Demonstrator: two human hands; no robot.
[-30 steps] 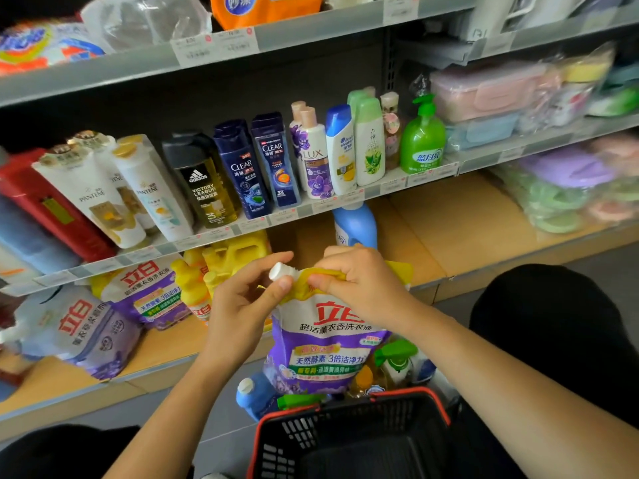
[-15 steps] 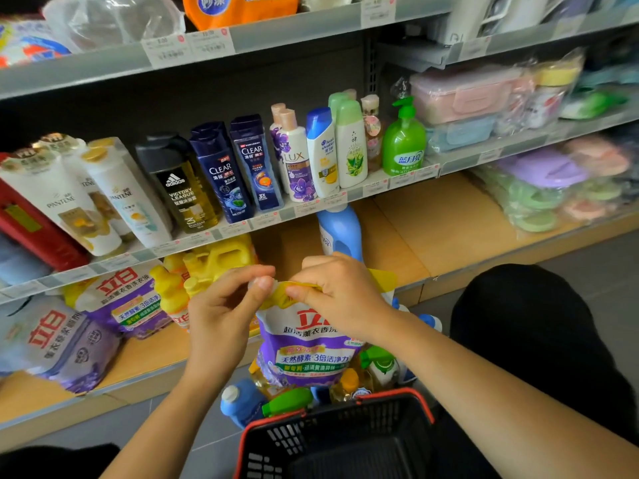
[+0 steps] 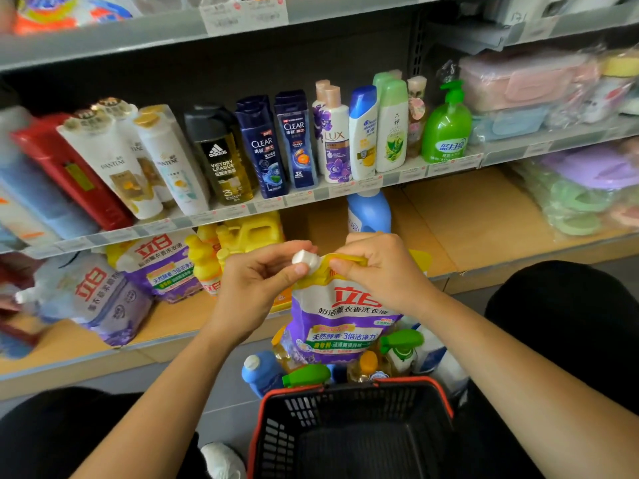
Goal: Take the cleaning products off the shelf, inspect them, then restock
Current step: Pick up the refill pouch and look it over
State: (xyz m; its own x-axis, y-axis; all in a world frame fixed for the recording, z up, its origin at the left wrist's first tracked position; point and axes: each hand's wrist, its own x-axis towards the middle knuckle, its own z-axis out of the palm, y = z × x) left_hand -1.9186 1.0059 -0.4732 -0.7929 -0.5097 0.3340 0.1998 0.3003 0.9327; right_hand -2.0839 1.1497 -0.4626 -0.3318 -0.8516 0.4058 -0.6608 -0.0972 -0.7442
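Left hand (image 3: 254, 285) pinches cap (image 3: 303, 259) — right hand (image 3: 378, 271) grips pouch (image 3: 340, 328)

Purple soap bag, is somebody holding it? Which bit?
Yes, the purple detergent pouch is held at its top. The left-hand grip pinches the white cap; the right-hand grip clutches the yellow top edge beside it.

A single head-worn camera looks forward and down, close above the left hand (image 3: 257, 288) and right hand (image 3: 383, 271) at centre; shelves (image 3: 321, 194) fill the top, basket (image 3: 297, 413) the bottom.
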